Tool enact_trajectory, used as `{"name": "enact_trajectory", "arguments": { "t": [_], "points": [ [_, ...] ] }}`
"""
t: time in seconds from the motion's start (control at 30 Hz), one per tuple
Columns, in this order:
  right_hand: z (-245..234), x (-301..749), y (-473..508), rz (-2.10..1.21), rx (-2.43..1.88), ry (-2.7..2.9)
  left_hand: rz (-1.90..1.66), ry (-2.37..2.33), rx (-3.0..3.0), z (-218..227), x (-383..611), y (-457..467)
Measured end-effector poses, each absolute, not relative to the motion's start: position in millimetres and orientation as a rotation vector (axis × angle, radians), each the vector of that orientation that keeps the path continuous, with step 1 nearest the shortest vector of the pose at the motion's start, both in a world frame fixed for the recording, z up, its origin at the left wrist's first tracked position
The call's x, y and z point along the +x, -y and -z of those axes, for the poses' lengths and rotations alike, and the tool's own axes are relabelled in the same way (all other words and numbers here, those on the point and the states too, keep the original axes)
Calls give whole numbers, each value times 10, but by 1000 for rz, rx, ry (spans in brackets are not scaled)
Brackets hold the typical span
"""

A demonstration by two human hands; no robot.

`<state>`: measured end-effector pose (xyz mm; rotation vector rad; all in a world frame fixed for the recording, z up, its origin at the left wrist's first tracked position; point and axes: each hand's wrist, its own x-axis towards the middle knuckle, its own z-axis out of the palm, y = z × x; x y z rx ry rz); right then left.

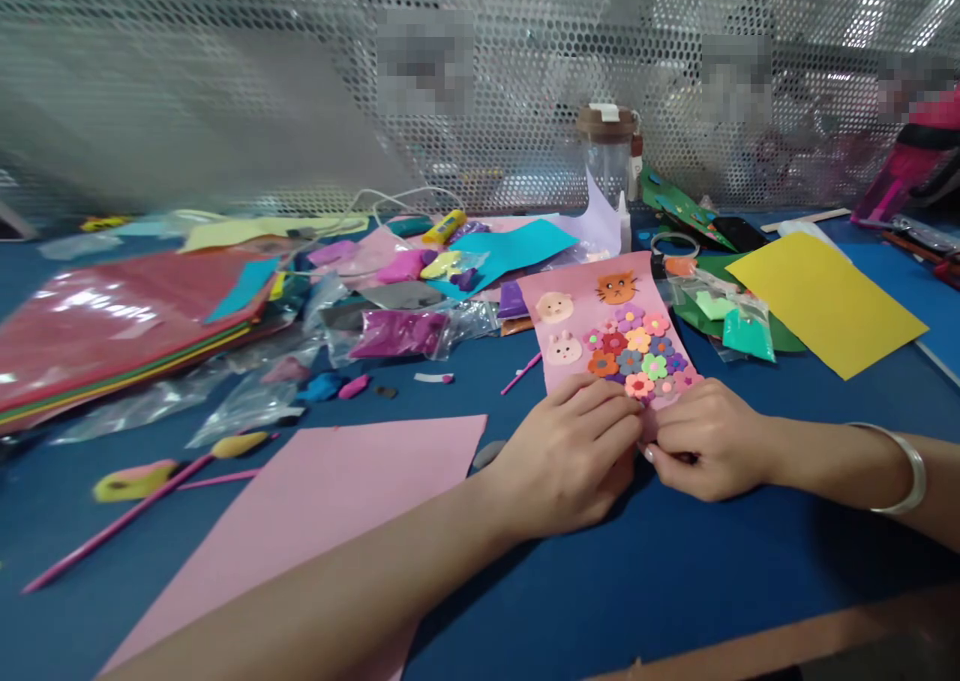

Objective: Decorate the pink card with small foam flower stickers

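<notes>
A pink sheet [559, 286] decorated with small clay flowers [630, 363] and animal faces, one of them an orange cat [616, 288], lies in front of me. My left hand [574, 451] is closed at its lower edge, fingers curled and covering the left corner. From the other side my right hand [705, 441] pinches the same edge, thumb and forefinger pressed together. The fingertips of both hands nearly meet there. Whether a small bit of clay is also between them is hidden.
A plain pink sheet [337, 501] lies under my left forearm, with pink sticks [120, 521] left of it. Bags of clay [401, 333] and coloured sheets [112, 311] spread behind. A yellow sheet [832, 301] is at right; a lidded cup [607, 156] stands by the perforated metal screen [300, 91].
</notes>
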<state>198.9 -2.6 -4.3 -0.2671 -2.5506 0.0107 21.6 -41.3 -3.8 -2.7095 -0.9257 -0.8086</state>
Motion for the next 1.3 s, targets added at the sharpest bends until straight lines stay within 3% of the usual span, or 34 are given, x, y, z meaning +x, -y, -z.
{"name": "enact_trajectory", "arguments": {
  "t": [1.3],
  "points": [
    [48,1986,23,23,-234,2537,786,898,-2705,45,215,425]
  ]
}}
